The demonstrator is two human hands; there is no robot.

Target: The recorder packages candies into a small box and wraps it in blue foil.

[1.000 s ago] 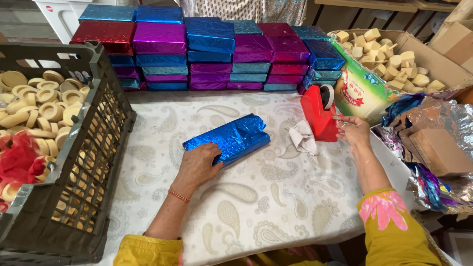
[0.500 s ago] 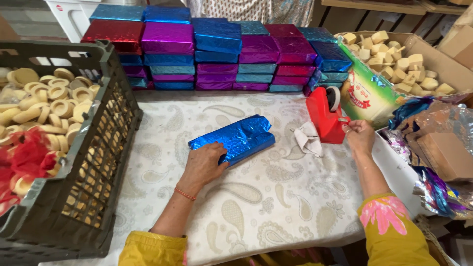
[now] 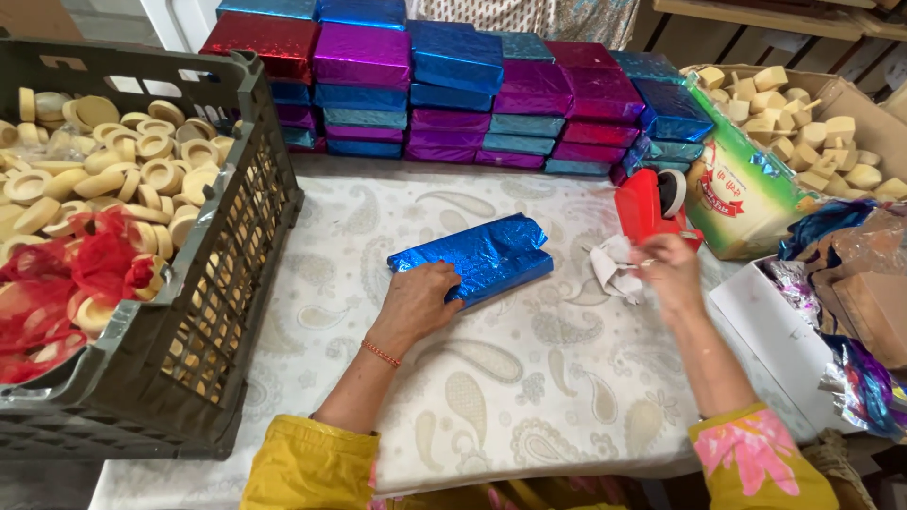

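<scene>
A packet wrapped in shiny blue foil (image 3: 487, 255) lies on the white patterned tablecloth (image 3: 529, 378). My left hand (image 3: 420, 300) presses down on its near left end, fingers bent over the foil. My right hand (image 3: 666, 267) is at the red tape dispenser (image 3: 647, 206), fingers pinched at the tape end, beside a crumpled white scrap (image 3: 612, 267). The hand is blurred.
A dark plastic crate (image 3: 217, 312) at left holds several pale round pieces and red netting (image 3: 76, 274). Stacks of blue, purple and red foil-wrapped packets (image 3: 453, 85) line the back. At right stand a cardboard box of pale blocks (image 3: 822, 142), a green bag (image 3: 746, 198) and loose foil sheets (image 3: 850, 283).
My right hand has drawn back from the dispenser toward me. My left hand stays on the blue packet.
</scene>
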